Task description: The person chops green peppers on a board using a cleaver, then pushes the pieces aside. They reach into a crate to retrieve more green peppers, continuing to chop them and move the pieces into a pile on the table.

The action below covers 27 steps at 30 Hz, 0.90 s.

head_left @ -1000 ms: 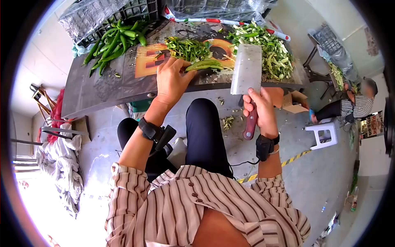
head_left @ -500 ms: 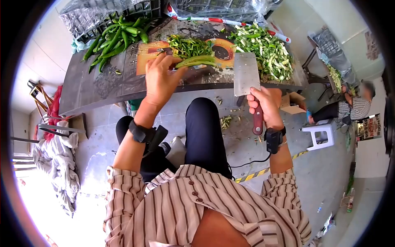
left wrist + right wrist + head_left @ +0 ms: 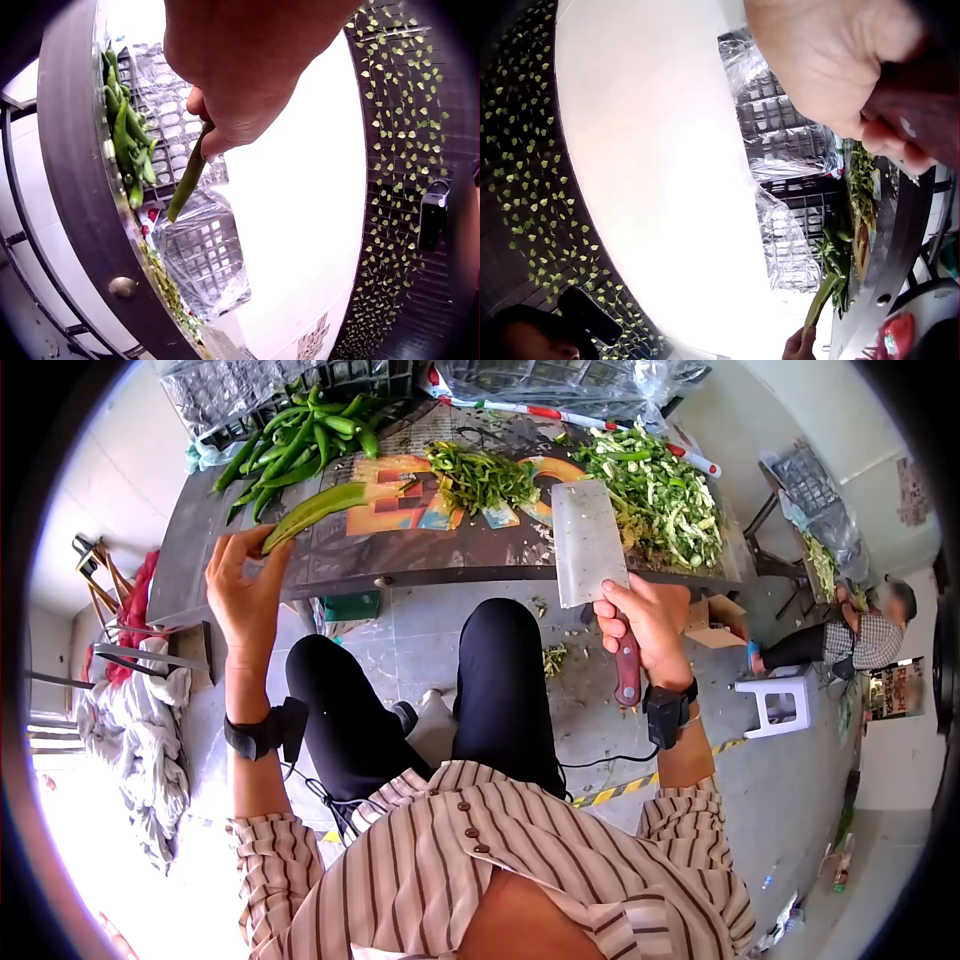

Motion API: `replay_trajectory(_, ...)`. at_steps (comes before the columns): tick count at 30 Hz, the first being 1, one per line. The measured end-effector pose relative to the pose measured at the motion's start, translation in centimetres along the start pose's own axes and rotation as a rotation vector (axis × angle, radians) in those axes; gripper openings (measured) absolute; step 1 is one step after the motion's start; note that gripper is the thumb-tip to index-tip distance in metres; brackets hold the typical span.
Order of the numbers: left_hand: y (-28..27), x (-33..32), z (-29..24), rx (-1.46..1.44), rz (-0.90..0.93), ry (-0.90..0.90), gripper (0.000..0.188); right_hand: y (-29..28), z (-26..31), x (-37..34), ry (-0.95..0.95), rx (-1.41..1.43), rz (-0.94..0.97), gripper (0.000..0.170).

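A person's left hand (image 3: 243, 595) pinches a long green pepper (image 3: 314, 512) by one end. I see the right hand (image 3: 650, 628) gripping a cleaver (image 3: 591, 545) near chopped peppers (image 3: 662, 500).

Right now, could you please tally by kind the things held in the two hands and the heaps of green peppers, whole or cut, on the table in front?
Cleaver: 1
Held green pepper: 1
Heap of whole peppers: 1
Heaps of cut peppers: 2
Total: 5

This looks like a food-preparation workroom, with whole peppers (image 3: 293, 452), chopped peppers (image 3: 482, 482) and plastic-wrapped crates (image 3: 565, 382).
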State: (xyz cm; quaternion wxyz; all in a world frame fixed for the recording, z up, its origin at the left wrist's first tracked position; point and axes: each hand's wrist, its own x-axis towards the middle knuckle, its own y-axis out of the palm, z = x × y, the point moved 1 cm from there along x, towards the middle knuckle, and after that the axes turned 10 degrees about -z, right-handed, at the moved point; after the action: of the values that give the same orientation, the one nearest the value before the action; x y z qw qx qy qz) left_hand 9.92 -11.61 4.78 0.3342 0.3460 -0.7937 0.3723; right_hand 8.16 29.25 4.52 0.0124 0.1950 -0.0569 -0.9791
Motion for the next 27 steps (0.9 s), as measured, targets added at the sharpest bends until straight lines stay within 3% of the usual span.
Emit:
replay_trajectory(8,-1.1,-1.4,0.9,0.041,-0.058,-0.076,0.018,0.8,-0.1,0.4,0.066,-0.07,0.023,0.015)
replay_trajectory(14,-1.0,-1.6,1.1,0.075,-0.066,-0.033,0.018,0.2,0.4,0.7,0.1,-0.05,0.058,0.016)
replay_trajectory(21,-1.5,-1.3,1.1,0.089,-0.072,-0.065,0.017,-2.4,0.3,1.5,-0.055,-0.045,-0.201,0.015)
replay_trajectory(27,-2.2,0.5,0.5,0.471,-0.029,0.264,0.022,-2.3,0.4,0.0,-0.089,-0.077,-0.196,0.013)
